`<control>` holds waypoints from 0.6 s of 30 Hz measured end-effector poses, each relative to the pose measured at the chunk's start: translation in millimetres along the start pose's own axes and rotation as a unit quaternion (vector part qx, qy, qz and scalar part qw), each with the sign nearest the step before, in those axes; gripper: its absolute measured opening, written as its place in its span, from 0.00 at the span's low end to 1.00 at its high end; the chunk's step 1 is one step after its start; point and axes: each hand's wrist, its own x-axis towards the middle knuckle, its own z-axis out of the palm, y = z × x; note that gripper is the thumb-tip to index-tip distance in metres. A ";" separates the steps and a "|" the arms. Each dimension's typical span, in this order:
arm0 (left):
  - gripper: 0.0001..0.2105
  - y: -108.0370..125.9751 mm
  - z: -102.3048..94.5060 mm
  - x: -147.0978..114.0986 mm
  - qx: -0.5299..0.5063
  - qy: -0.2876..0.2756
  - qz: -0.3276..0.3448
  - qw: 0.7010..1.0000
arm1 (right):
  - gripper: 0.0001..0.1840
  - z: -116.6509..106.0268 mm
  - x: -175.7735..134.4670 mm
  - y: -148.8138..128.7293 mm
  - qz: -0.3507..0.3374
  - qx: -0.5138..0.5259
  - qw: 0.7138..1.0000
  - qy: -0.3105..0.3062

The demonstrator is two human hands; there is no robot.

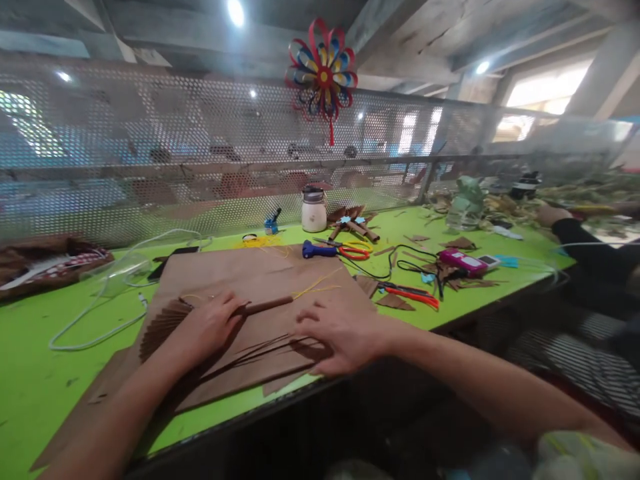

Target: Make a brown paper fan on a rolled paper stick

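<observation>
My left hand [213, 323] lies over a pleated brown paper fan [163, 327], its fingers bent over the near end of the rolled paper handle [270, 305]. Yellow raffia-like strands [317, 285] stick out of the handle's far end. My right hand [340, 333] has its fingers apart, low over the brown paper sheets [225, 270]. Thin dark strips [257, 350] lie on the paper just left of this hand and partly under it; no grip on them shows. My left thumb is hidden.
On the green table [30, 360] are a blue glue gun [319, 250], orange scissors [355, 251], red-handled pliers [413, 295], a white jar [314, 212], a pink device [463, 262] and a white cable [95, 343]. Perforated metal panels stand behind. Another person's arm [580, 230] reaches in at right.
</observation>
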 end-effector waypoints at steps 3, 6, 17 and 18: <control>0.21 12.0 -8.3 0.3 0.006 -0.042 -0.037 0.998 | 0.23 -3.0 -25.5 -12.0 0.050 -0.044 0.997 -0.036; 0.23 27.0 -23.5 -2.1 0.016 -0.096 -0.041 0.994 | 0.21 0.0 -33.4 -7.9 0.091 -0.066 0.992 -0.061; 0.39 40.2 -52.2 -28.7 -0.081 -0.207 0.007 0.975 | 0.16 -18.2 -4.1 37.0 0.144 -0.107 0.982 -0.056; 0.37 39.2 -52.2 -27.5 -0.081 -0.209 0.007 0.975 | 0.16 -25.2 1.0 39.3 0.142 -0.110 0.982 -0.054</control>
